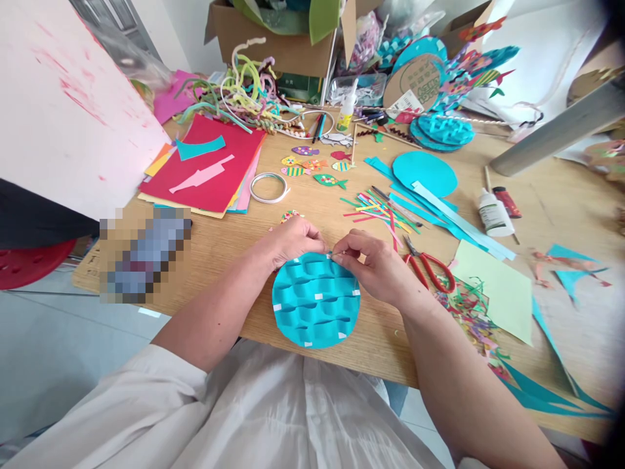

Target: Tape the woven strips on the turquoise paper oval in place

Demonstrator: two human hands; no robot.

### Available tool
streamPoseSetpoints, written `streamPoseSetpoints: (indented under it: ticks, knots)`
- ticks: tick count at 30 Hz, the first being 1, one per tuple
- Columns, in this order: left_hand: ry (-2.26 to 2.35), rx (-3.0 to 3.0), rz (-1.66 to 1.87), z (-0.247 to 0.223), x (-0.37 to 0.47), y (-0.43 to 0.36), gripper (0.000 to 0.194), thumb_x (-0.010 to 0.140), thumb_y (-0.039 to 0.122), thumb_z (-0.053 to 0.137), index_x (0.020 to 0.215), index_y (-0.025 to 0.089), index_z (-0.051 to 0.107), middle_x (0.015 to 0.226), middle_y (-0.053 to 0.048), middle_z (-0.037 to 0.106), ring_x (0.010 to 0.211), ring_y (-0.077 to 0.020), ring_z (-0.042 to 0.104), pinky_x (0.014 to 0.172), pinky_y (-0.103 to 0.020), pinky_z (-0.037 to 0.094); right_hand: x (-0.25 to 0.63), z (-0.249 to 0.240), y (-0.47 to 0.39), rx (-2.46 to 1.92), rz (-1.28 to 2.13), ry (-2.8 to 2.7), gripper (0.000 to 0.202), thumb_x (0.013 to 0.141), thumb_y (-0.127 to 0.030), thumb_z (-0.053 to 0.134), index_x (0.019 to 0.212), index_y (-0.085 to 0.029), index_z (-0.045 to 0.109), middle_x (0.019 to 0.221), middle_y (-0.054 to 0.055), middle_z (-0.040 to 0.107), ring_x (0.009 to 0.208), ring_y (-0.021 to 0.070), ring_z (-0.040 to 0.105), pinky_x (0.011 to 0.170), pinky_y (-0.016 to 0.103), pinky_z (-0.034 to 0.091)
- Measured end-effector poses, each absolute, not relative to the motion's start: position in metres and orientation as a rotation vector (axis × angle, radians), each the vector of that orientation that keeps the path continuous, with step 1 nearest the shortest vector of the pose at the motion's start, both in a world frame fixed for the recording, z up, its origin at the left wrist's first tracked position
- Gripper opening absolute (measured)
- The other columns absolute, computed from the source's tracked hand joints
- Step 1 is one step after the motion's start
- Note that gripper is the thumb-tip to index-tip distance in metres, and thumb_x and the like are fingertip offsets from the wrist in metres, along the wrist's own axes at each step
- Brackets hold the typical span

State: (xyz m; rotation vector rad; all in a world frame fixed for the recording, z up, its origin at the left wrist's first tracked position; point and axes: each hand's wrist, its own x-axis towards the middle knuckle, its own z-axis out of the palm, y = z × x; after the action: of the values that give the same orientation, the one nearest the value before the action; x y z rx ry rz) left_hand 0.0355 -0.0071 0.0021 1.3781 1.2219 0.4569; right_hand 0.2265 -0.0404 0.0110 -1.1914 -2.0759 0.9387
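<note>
A round blue paper disc (317, 312) with rows of raised, wavy strips lies at the table's front edge, its lower rim reaching past it. Small white tape pieces (318, 296) sit at its middle and around its rim. My left hand (300, 238) is closed on the disc's top edge, with the fingertips partly hidden. At the upper right rim, my right hand (364, 260) pinches with thumb and forefinger beside a white tab. What lies between those fingertips is too small to make out. Red-handled scissors (430, 268) rest just right of my right hand.
Colored paper sheets (200, 169) and a tape roll (269, 187) lie left. Paper fish (329, 180), thin paper strips (374, 212) and a blue circle (424, 174) lie beyond my hands. A glue bottle (495, 213) and paper scraps (473, 312) are right. A blurred-out object (146, 254) is left.
</note>
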Motion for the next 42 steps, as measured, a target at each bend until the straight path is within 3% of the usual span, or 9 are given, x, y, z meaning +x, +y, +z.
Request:
streamPoseSetpoints:
  ticks: [42]
  knots:
    - [1.256, 1.427, 0.42, -0.0005, 0.0328, -0.0064, 0.024, 0.06, 0.034, 0.068, 0.074, 0.016, 0.076, 0.062, 0.002, 0.068, 0.057, -0.0115, 0.058, 0.053, -0.02, 0.041, 0.2293, 0.014, -0.0402, -1.303, 0.883, -2.09, 0.011, 0.08, -0.021, 0.06, 0.072, -0.018, 0.065, 0.07, 0.003, 0.062, 0.065, 0.0144, 0.052, 0.059, 0.028, 0.04]
